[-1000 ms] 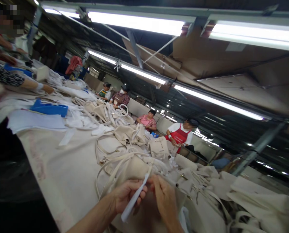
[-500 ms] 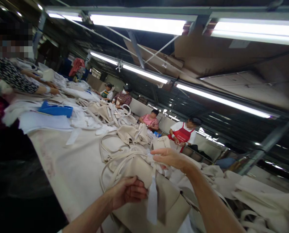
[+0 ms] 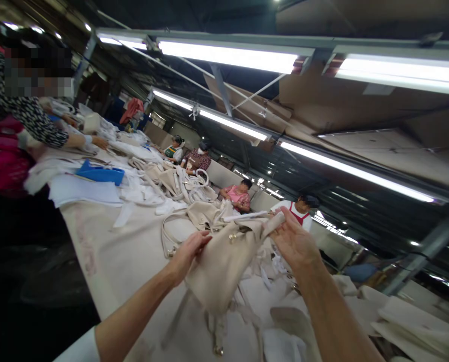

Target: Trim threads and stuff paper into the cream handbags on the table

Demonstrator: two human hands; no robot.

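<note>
A beige bag [image 3: 222,266] hangs tilted between my hands above the table, somewhat blurred, with a strap and metal buckle dangling from its lower end. My right hand [image 3: 294,241] is closed round the bag's upper right end. At the bag's upper left edge is my left hand [image 3: 190,254], its fingers curled against the material. Beneath the bag lie beige pieces and crumpled white wrapping [image 3: 283,344].
More beige bags with looped handles [image 3: 172,178] are heaped along the table [image 3: 107,251]. A blue object [image 3: 100,173] rests by white sheets [image 3: 83,191] at the left. A person in patterned sleeves [image 3: 36,120] reaches over the table; several people sit beyond.
The bag has been lifted and turned, so its handles and white tag no longer show. My right hand has closed on its end; my left hand has moved up to its edge.
</note>
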